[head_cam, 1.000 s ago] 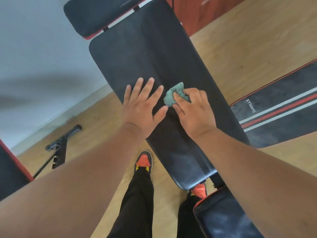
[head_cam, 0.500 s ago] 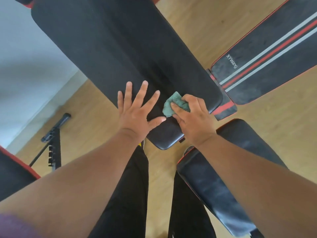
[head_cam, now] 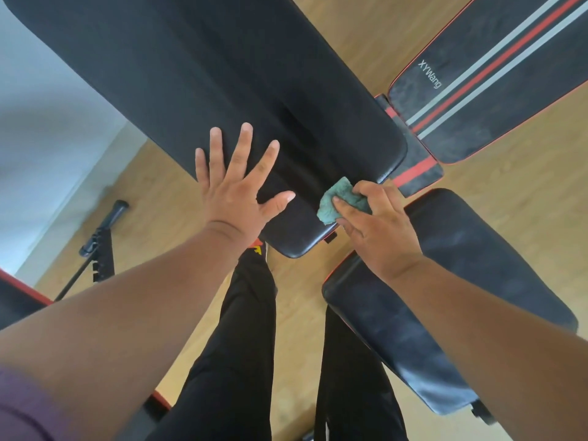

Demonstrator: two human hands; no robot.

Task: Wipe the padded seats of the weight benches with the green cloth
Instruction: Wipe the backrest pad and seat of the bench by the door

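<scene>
A long black padded bench pad point(head_cam: 197, 78) runs from the upper left down to a rounded near end. My left hand point(head_cam: 237, 189) lies flat on it with its fingers spread. My right hand point(head_cam: 378, 227) grips a crumpled green cloth point(head_cam: 339, 200) and holds it against the pad's near right edge. Under my right forearm lies a second black seat pad point(head_cam: 461, 275) with a red rim, dusty on top. A third pad point(head_cam: 496, 78) with red and grey stripes and white lettering lies at the upper right.
The floor point(head_cam: 366, 30) is light wood. A black metal bar and bracket point(head_cam: 98, 246) lie on it at the left, by a white wall. A red-edged black pad point(head_cam: 16, 300) shows at the left edge. My legs in black trousers point(head_cam: 241, 345) stand between the benches.
My right hand has dragged the green cloth toward me, down the long pad to its near right edge. My left hand has stayed flat on the pad. The camera has moved closer to the near end.
</scene>
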